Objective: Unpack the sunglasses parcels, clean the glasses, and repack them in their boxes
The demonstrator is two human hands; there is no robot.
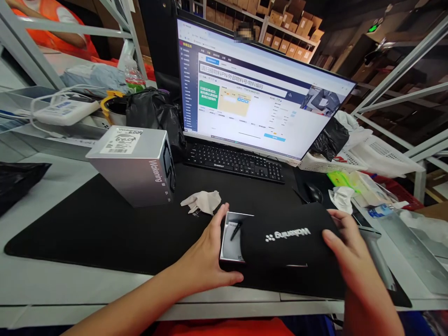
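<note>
A flat silver box (231, 238) lies on the black desk mat (105, 224), partly inside a black pouch (287, 238) with white lettering. My left hand (205, 256) cups the box's exposed left end, fingers curled round its edge. My right hand (345, 247) grips the pouch's right end, fingers on top. A small black item shows on the box's uncovered face.
A grey carton (135, 163) stands at the mat's left. Behind are a keyboard (234, 161), a lit monitor (252, 88), a mouse (313, 192), a crumpled white cloth (203, 201) and black bags (154, 112). White baskets and packets crowd the right side.
</note>
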